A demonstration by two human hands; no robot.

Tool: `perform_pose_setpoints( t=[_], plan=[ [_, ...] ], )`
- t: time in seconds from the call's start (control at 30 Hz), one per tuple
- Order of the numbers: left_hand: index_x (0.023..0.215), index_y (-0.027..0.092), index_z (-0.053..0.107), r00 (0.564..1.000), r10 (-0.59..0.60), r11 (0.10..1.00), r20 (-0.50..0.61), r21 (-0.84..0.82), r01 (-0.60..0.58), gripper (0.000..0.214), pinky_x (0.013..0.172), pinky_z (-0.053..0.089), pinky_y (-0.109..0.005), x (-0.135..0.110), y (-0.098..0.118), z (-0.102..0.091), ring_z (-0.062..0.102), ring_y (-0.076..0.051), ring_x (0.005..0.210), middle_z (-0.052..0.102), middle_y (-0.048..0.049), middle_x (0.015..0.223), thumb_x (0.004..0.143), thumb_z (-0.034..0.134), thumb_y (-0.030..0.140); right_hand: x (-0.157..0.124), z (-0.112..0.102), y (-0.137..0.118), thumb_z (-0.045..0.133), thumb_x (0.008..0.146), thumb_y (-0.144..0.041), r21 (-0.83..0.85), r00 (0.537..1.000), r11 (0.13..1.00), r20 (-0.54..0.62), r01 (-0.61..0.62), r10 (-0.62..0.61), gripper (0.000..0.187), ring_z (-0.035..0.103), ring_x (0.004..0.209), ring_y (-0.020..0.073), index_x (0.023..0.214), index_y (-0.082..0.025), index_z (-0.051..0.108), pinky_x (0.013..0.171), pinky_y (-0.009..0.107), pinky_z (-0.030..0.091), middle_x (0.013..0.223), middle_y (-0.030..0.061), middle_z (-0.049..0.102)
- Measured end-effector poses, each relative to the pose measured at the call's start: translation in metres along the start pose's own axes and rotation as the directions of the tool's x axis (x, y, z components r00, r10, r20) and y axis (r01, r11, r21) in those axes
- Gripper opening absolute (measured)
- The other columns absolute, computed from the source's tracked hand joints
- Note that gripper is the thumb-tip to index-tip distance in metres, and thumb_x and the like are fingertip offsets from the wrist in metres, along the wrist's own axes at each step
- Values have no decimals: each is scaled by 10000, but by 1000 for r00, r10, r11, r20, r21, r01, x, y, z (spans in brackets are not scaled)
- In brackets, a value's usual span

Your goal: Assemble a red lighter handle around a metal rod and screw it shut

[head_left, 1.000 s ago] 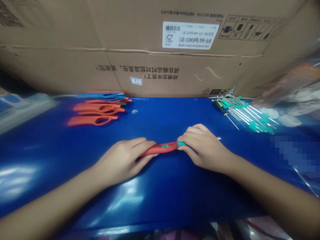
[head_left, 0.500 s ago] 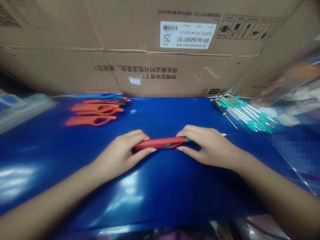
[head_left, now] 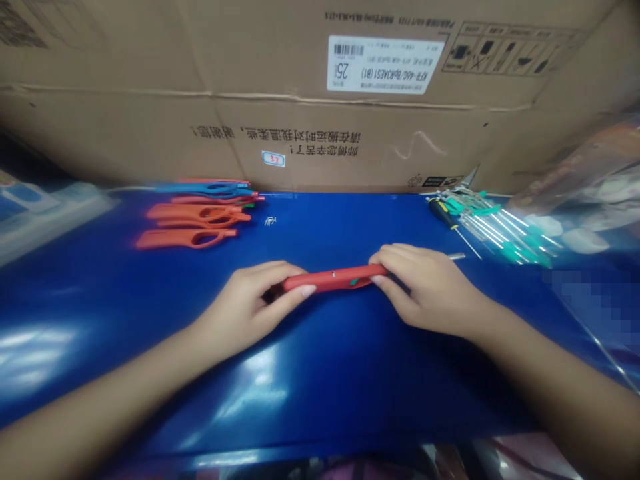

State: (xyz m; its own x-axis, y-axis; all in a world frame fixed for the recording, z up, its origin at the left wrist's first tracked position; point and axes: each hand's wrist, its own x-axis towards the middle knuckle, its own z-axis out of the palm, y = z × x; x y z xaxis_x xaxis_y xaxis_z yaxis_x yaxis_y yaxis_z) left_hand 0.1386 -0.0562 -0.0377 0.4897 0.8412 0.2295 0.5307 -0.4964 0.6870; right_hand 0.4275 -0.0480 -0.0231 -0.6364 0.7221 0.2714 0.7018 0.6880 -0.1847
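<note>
A red plastic handle (head_left: 334, 278) with a small green spot lies crosswise over the blue table (head_left: 320, 373), held at both ends. My left hand (head_left: 247, 306) pinches its left end between thumb and fingers. My right hand (head_left: 425, 287) is closed round its right end, and a thin metal shaft tip (head_left: 456, 256) sticks out to the right of that hand.
Several orange, red and blue handles (head_left: 193, 217) lie in a row at the back left. Several green-handled screwdrivers (head_left: 493, 230) lie at the back right beside clear plastic bags (head_left: 585, 193). A large cardboard box (head_left: 310, 93) walls off the back of the table.
The red handle has turned in my hands, so the green part shows less. Both hands have shifted slightly right and away, and the green end at my right hand is now covered.
</note>
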Motion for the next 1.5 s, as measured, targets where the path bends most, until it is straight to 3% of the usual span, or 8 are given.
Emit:
perform_pose_setpoints(
  t=[0.43,0.7,0.83,0.93,1.03,1.23,1.33,1.5],
  plan=[
    [906,167,706,959,-194,936,204,-255,244,383,503,479,-194,0,2,12,587,-108,542,631,11,636,1008,506,478,5,28,-3,371,1068,-364,64,997,996,40,67,-70,400,500,713,171,776,-195,585,690,296,369,732,34,625],
    [1260,236,663,992,86,990,97,103,-96,372,785,535,-294,-1,-9,9,620,-160,822,663,-50,1034,926,679,401,10,22,9,451,1048,-363,119,994,993,108,-4,-9,317,548,805,180,855,-189,632,782,317,396,828,40,674],
    [1247,209,681,983,142,966,115,198,-163,380,917,510,-404,-1,-11,8,594,-234,1001,641,-88,1100,919,682,402,11,6,32,475,1029,-354,50,993,992,-27,-113,115,248,616,951,220,978,-210,670,871,365,444,1000,71,707],
    [1253,205,678,986,134,967,96,206,-151,373,916,511,-420,-2,-11,8,585,-246,1012,640,-100,1132,923,669,380,8,-5,67,514,973,-359,-71,883,903,-256,-423,393,243,641,987,279,1032,-176,662,854,410,489,1084,138,680],
    [1274,212,659,988,141,971,69,186,-151,384,961,495,-440,-2,-10,11,586,-251,1044,648,-101,1175,917,676,352,6,-10,101,523,936,-370,-289,763,706,-261,-646,591,369,632,1049,365,1178,-110,622,840,472,490,1185,236,641],
    [1266,212,670,985,153,981,77,105,-161,378,953,491,-429,-2,-11,13,586,-238,1024,665,-90,1122,915,706,346,16,-7,116,485,974,-366,-486,662,541,-110,-686,741,362,680,939,380,1164,-80,601,716,427,477,1064,261,694],
    [1246,213,688,989,128,989,76,70,-133,386,947,493,-421,-3,-12,13,583,-236,1007,664,-81,1083,883,747,333,31,-6,105,462,974,-361,-456,711,590,-149,-666,687,324,685,920,363,1092,-108,627,736,425,484,1029,235,701],
    [1243,199,693,991,119,991,66,56,-123,390,953,475,-411,-5,-13,13,567,-237,1012,656,-78,1079,877,752,322,70,-4,67,599,832,-265,-104,887,920,-327,-377,327,177,644,967,298,982,-173,588,839,411,507,1029,158,648]
  ],
)
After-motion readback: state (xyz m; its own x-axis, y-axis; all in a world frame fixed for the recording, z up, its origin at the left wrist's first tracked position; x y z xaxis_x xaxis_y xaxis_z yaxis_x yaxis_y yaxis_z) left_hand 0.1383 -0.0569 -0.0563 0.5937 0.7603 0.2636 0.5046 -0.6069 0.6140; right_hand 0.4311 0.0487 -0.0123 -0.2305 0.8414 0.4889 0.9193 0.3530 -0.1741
